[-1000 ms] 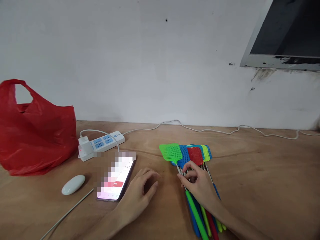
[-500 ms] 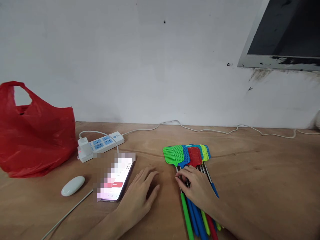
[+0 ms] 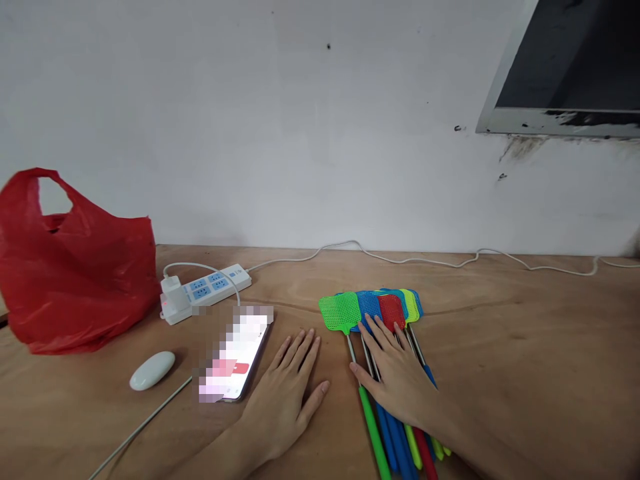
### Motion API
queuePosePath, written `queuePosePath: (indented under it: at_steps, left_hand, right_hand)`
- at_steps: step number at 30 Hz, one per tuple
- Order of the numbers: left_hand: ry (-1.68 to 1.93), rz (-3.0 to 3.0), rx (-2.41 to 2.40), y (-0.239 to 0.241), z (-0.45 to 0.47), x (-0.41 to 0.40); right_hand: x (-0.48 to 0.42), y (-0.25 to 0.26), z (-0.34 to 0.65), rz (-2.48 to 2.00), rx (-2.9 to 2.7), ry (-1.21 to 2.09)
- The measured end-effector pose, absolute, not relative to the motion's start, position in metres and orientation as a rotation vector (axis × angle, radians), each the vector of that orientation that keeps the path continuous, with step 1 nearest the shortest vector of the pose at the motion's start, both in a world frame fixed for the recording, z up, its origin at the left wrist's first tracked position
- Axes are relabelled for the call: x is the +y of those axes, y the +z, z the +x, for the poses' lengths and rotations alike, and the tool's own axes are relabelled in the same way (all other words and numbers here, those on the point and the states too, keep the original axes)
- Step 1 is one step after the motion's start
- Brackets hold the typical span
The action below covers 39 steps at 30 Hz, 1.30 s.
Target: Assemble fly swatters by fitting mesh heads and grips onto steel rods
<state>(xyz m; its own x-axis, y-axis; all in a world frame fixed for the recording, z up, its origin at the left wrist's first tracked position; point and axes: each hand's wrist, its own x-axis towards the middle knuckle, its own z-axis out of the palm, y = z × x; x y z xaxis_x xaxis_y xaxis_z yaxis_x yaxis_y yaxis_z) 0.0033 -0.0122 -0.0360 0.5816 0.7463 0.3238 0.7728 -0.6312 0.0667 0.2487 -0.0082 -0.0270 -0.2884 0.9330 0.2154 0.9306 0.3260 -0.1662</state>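
Several fly swatters (image 3: 371,309) in green, blue, red and yellow lie bunched on the wooden table (image 3: 525,347), heads toward the wall, handles toward me. My right hand (image 3: 395,370) lies flat on their metal shafts, fingers stretched out toward the heads. The green swatter (image 3: 341,312) sits at the left edge of the bunch, beside my thumb. My left hand (image 3: 287,393) rests flat on the bare table, fingers spread, just right of a lit phone (image 3: 235,357). Neither hand holds anything.
A red plastic bag (image 3: 75,280) stands at the left. A white power strip (image 3: 203,292) with a plugged charger, a white oval device (image 3: 152,370) and white cables lie near the phone. The wall runs along the table's far edge; a dark framed panel (image 3: 575,67) hangs upper right.
My right hand's curled fingers have stretched out flat over the swatter shafts. My left hand has flattened and spread its fingers. The green swatter has shifted slightly left, apart from the bunch.
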Motion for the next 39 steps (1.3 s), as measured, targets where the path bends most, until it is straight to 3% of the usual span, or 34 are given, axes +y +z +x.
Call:
queuePosePath:
  at_steps: [8, 17, 25, 32, 39]
  left_hand:
    - [-0.437, -2.719, -1.339, -0.031, 0.006, -0.013]
    - [-0.508, -2.746, -1.384, -0.029, 0.005, -0.014]
    - [-0.523, -2.788, -1.364, -0.031, 0.003, -0.013]
    - [-0.584, -2.817, -1.338, -0.029, 0.000, -0.012]
    - [-0.581, -2.852, -1.372, -0.021, -0.002, -0.010]
  right_hand:
    - [-0.008, -0.024, 0.246, -1.650, -2.272, -0.008]
    - [-0.009, -0.023, 0.246, -1.330, -2.168, -0.122]
    - [-0.006, 0.000, 0.251, -1.380, -2.116, -0.209]
    - [0.012, 0.021, 0.280, -1.937, -2.205, -0.398]
    - [0.024, -0.004, 0.318, -2.228, -2.009, -0.254]
